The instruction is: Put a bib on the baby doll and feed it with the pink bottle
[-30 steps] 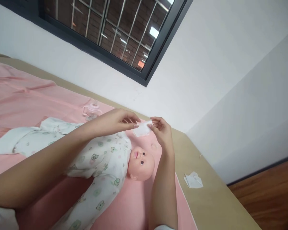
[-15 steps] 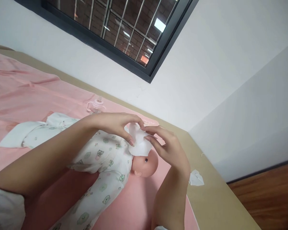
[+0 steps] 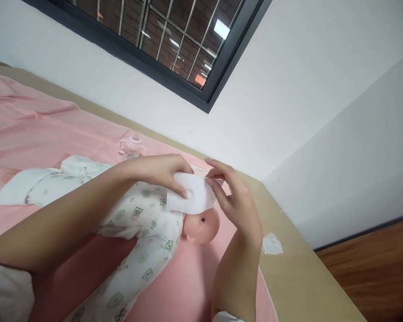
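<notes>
Between my hands a white tissue (image 3: 192, 197) is stretched above the doll's head. My left hand (image 3: 166, 174) pinches its left part, thumb in front and fingers behind. At the upper right corner my right hand (image 3: 233, 192) grips it between thumb and finger, with another finger raised. Below the tissue, the baby doll (image 3: 203, 226) lies on its back, one eye and an ear showing; the rest of its face is covered from view. It wears a white suit (image 3: 144, 246) printed with green and brown animals. My left forearm hides part of the doll's body.
A baby bottle (image 3: 132, 145) with pink handles stands beyond the doll on a pink blanket (image 3: 36, 120). A crumpled white tissue (image 3: 272, 244) lies on the tan table edge (image 3: 289, 273) at right. Behind are a white wall and a dark-framed window (image 3: 206, 96).
The tissue has been spread wider and flatter between my hands. My right hand's finger has lifted. The whole view has shifted slightly.
</notes>
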`<state>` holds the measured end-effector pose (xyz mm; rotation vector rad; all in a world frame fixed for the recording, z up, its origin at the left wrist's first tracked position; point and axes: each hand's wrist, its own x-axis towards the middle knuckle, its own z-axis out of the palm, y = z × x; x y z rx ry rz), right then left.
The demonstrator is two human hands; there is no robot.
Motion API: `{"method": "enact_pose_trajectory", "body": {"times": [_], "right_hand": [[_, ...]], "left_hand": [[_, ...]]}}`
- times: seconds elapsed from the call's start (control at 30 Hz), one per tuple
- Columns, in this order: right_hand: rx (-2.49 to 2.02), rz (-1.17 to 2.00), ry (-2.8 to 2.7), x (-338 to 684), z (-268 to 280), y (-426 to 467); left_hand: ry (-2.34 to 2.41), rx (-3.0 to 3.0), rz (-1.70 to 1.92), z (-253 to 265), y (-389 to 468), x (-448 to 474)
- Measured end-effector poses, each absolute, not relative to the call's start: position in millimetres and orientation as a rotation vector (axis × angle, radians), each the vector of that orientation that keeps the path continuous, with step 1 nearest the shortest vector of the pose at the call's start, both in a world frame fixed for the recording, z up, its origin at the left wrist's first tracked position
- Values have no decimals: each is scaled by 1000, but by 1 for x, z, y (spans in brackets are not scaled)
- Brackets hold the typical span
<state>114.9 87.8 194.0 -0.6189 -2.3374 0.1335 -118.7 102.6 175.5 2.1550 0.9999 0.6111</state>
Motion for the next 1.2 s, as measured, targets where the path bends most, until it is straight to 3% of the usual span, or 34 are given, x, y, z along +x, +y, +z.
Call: {"method": "enact_pose_trajectory", "body": {"times": [0.17, 0.47, 0.63, 0.87, 1.03, 1.2], "right_hand": [[-622, 190, -2226, 114, 192, 90], [-651, 283, -2096, 106, 187, 91], [-622, 399, -2005, 110, 184, 108], [-817, 503, -1868, 135, 160, 174], [-1125, 684, -1816, 155, 108, 229], [-1323, 862, -1735, 171, 58, 259]], "left_hand": [[880, 2067, 703, 177, 101, -121], [636, 2021, 1352, 183, 87, -109], [574, 1732, 1506, 175, 93, -103], [730, 1645, 1102, 167, 101, -101], [923, 1993, 670, 154, 109, -85], [1143, 2215, 499, 147, 112, -72]]}}
